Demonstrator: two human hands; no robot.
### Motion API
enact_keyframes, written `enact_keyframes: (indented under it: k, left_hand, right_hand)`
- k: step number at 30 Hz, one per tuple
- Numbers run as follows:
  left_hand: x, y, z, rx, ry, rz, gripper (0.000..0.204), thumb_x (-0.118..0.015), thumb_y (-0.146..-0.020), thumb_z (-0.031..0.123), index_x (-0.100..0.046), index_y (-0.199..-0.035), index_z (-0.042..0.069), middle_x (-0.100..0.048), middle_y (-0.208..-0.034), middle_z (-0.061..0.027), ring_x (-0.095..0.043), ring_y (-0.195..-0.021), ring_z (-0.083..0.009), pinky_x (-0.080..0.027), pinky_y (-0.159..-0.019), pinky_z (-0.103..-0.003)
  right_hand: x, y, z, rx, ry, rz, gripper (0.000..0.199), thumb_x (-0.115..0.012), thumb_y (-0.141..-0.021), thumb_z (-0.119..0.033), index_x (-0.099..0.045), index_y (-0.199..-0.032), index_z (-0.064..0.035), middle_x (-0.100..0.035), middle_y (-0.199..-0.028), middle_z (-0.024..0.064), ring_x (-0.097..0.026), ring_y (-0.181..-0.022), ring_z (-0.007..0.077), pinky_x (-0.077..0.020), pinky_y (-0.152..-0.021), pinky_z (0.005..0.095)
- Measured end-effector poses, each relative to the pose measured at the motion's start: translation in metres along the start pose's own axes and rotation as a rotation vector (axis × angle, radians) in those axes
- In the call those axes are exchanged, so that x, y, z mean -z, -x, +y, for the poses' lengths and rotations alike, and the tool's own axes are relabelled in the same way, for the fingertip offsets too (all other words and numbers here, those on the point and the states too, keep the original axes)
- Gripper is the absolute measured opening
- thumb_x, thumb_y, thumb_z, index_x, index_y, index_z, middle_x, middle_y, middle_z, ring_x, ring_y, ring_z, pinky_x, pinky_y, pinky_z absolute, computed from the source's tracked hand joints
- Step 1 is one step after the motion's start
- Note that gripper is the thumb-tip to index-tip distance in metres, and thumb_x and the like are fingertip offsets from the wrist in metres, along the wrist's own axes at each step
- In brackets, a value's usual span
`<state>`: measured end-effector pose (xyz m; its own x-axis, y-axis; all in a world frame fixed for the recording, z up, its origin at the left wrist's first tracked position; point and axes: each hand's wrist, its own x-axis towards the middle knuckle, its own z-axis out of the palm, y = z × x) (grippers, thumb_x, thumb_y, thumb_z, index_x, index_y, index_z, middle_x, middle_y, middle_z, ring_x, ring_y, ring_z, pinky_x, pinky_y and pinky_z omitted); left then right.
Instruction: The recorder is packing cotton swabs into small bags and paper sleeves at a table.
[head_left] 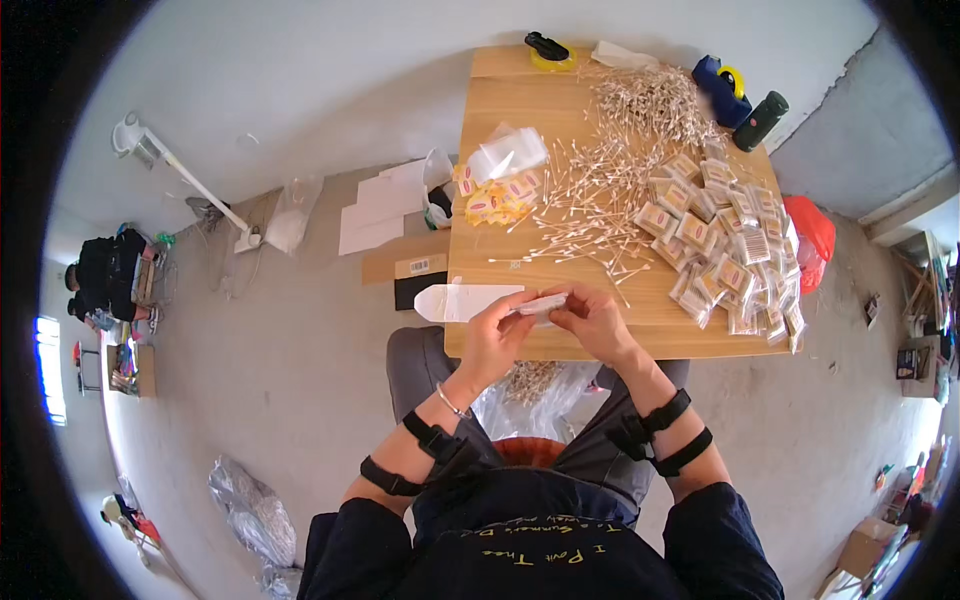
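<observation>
Both hands, left hand (495,335) and right hand (590,320), are pinching a small clear packet (540,305) at the wooden table's (520,100) six-o'clock edge; it looks light, flimsy and slippery, so gripping its ends seems best. Loose cotton swabs (590,200) are lying toward twelve o'clock.

Small clear packet (541,303): narrow, white-looking contents, lying roughly level, pinched at both ends between 2 hands just above the near table edge. Long white pouch (462,301): flat, rounded left end, overhanging the table's left edge, beside the packet.
</observation>
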<state>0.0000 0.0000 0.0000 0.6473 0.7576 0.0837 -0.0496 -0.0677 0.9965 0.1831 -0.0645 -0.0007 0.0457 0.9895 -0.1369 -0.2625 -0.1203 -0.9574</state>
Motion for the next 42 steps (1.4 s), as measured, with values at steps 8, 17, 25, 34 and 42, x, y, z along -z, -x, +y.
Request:
enact_keyframes:
  k: [8,17,25,34,42]
  left_hand:
    - [-0.005,-0.005,-0.051,0.034,-0.337,0.143,0.031,-0.066,-0.086,-0.002,-0.064,-0.116,-0.001,-0.069,-0.109,-0.0119,-0.066,-0.1,-0.0168,-0.053,-0.087,-0.029]
    - [-0.01,-0.014,-0.031,-0.056,-0.411,0.122,0.03,-0.071,-0.078,0.0,-0.066,-0.108,0.002,-0.07,-0.1,-0.0152,-0.068,-0.095,-0.0275,-0.053,-0.081,-0.034]
    - [-0.002,-0.012,-0.04,0.025,-0.161,0.086,0.024,-0.071,-0.08,-0.006,-0.066,-0.104,-0.004,-0.069,-0.104,-0.0104,-0.065,-0.098,-0.0169,-0.054,-0.09,-0.03]
    - [-0.002,-0.012,-0.047,0.057,-0.1,0.075,0.022,-0.074,-0.08,0.002,-0.069,-0.101,-0.001,-0.072,-0.102,-0.0111,-0.067,-0.092,-0.0145,-0.055,-0.082,-0.027]
    - [0.002,-0.013,-0.032,0.054,-0.251,0.024,0.022,-0.075,-0.081,0.006,-0.07,-0.101,-0.001,-0.073,-0.096,-0.0109,-0.069,-0.088,-0.0152,-0.056,-0.078,-0.029]
  right_hand:
    - [-0.004,-0.009,0.034,0.188,0.411,0.172,0.027,-0.064,-0.087,0.001,-0.065,-0.114,0.0005,-0.071,-0.103,0.01,-0.065,-0.097,0.013,-0.0499,-0.089,0.0276]
    - [0.006,-0.007,0.04,0.138,0.442,0.134,0.029,-0.066,-0.085,0.0,-0.067,-0.114,-0.0016,-0.072,-0.105,0.0115,-0.066,-0.097,0.0146,-0.0513,-0.085,0.0278]
    - [0.004,-0.006,0.047,0.176,0.378,0.26,0.028,-0.07,-0.081,-0.001,-0.069,-0.109,-0.003,-0.072,-0.105,0.0131,-0.068,-0.1,0.0208,-0.0527,-0.088,0.0305]
    - [0.006,-0.001,0.041,0.425,0.618,0.243,0.023,-0.071,-0.08,0.0,-0.07,-0.103,-0.0017,-0.071,-0.105,0.0145,-0.069,-0.1,0.0261,-0.0554,-0.086,0.0338]
    - [0.005,0.0,0.026,0.581,0.853,0.25,0.023,-0.075,-0.075,-0.003,-0.072,-0.097,-0.0048,-0.071,-0.097,0.0136,-0.066,-0.094,0.0306,-0.054,-0.081,0.036]
